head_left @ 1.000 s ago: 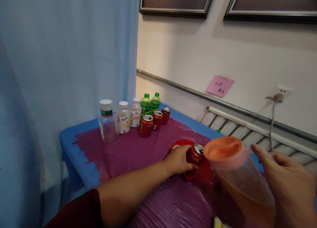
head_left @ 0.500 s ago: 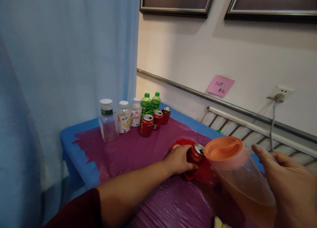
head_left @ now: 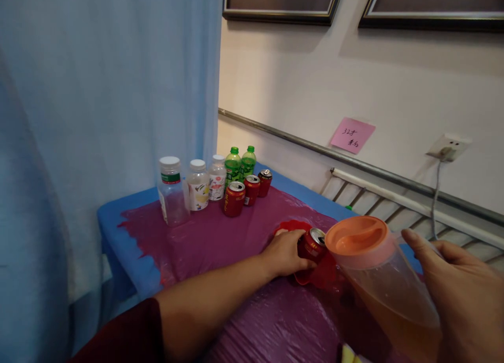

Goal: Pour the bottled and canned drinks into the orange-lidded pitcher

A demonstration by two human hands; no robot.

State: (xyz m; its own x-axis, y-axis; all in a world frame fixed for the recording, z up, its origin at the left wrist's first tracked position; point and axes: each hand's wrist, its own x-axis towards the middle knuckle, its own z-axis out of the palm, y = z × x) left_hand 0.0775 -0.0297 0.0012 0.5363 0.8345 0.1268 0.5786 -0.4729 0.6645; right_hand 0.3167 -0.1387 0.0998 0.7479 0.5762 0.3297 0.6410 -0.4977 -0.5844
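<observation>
left hand grips red can; right hand tilts pitcher.

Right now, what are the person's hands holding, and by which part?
The left hand grips a red can around its side; the right hand holds the tilted orange-lidded pitcher at its handle side.

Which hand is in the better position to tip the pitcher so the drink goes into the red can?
Right. The right hand already holds the pitcher, tilted beside the red can. The left hand is wrapped around that can.
</observation>
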